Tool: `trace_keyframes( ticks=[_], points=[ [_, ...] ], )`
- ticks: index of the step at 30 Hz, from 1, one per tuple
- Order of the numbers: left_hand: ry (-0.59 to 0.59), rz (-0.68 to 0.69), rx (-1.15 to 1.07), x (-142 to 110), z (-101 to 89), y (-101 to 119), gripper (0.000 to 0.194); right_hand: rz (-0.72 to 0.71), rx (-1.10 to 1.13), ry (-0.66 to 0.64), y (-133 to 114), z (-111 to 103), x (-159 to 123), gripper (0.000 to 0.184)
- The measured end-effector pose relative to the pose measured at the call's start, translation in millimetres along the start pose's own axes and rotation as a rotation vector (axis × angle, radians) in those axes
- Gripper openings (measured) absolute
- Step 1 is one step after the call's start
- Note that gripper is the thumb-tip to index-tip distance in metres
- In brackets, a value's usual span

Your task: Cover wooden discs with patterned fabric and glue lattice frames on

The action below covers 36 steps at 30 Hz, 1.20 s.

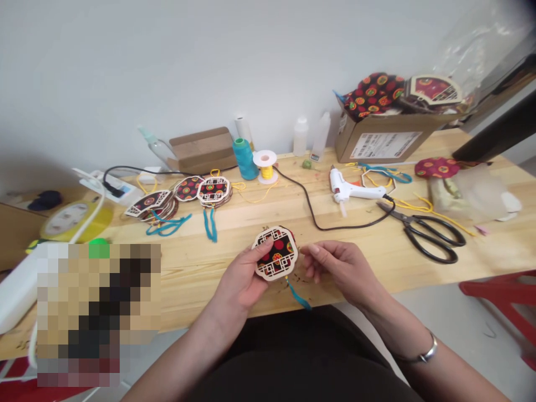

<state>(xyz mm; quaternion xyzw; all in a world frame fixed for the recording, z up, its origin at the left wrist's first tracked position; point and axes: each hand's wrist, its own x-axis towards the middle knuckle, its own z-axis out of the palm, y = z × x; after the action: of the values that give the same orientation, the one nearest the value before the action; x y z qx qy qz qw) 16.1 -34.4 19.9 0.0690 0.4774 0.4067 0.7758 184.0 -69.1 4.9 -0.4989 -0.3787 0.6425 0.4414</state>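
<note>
My left hand [247, 273] grips a wooden-framed fabric ornament [276, 254], thumb across its front and fingers behind. The ornament has a scalloped pale rim, cut-out lattice bands and dark patterned cloth; a teal tassel [299, 296] hangs from its lower edge. Just right of the rim, my right hand [337, 268] is closed with thumb and fingertips pinched together. Whatever may be between those fingertips is too small to make out. Similar ornaments [213, 191] lie stacked further back, and fan-shaped ones [151, 205] are piled to their left.
A white glue gun [355, 190] with a black cord and black-handled scissors [433, 231] lie to the right. Teal thread [245, 159] and a yellow spool [266, 167] stand at the back. A cardboard box [383, 139] holds fabric pieces. Yellow tape [77, 220] is at left.
</note>
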Motion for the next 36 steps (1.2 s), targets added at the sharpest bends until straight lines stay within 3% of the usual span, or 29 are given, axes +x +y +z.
trace_keyframes(
  ticks=[3, 9, 15, 20, 24, 26, 29, 31, 34, 36],
  points=[
    [0.067, -0.027, -0.043, -1, 3.8, 7, 0.017, -0.035, 0.009, 0.066, 0, -6, 1, 0.034],
    [0.128, -0.041, -0.075, -1, 5.5, 13, 0.024, -0.060, -0.036, 0.071, -1, -6, 0, 0.033],
    [0.085, -0.004, -0.059, 0, 1.8, 8, 0.018, -0.079, -0.101, 0.076, -5, 0, -1, 0.031],
    [-0.028, 0.075, -0.005, 1, -6.0, 0, 0.012, -0.115, -0.167, 0.074, -3, 0, 0, 0.030],
    [-0.069, 0.122, 0.069, 1, -9.4, -2, 0.013, -0.262, -0.444, 0.129, -5, -7, -2, 0.029],
    [-0.050, 0.147, 0.089, 1, -10.2, -1, 0.015, -0.397, -0.697, 0.229, -8, -22, -4, 0.027],
    [-0.017, 0.171, 0.103, 1, -11.3, 1, 0.018, -0.500, -1.131, 0.492, -15, -65, -8, 0.024],
    [-0.006, 0.177, 0.104, 1, -12.1, 1, 0.021, -0.418, -1.446, 0.684, -18, -102, -13, 0.025],
    [-0.017, 0.175, 0.102, -1, -12.6, 1, 0.025, -0.108, -1.785, 0.687, -17, -152, -21, 0.036],
    [-0.035, 0.175, 0.105, -2, -12.7, 1, 0.027, -0.052, -1.801, 0.656, -14, -172, -25, 0.042]
  ],
)
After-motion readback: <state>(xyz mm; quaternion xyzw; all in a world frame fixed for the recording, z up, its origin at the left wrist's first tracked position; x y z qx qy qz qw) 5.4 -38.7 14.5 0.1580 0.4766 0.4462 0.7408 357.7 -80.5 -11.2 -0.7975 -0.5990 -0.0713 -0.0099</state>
